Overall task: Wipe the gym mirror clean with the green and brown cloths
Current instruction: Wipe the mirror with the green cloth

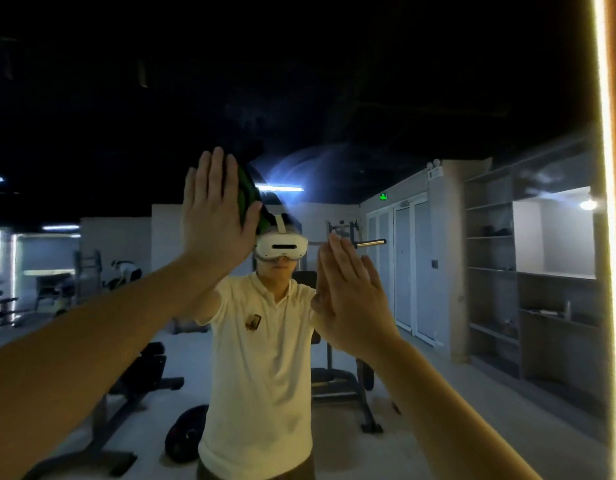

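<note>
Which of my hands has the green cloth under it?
Your left hand, the higher one: the green cloth shows past its fingers. No green shows at the lower right hand.

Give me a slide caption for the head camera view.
Left hand presses the green cloth flat against the gym mirror; right hand lies flat on it, lower.

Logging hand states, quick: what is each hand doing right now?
Left hand: open, pressing the green cloth flat.
Right hand: open, flat; any cloth under it is hidden.
</note>
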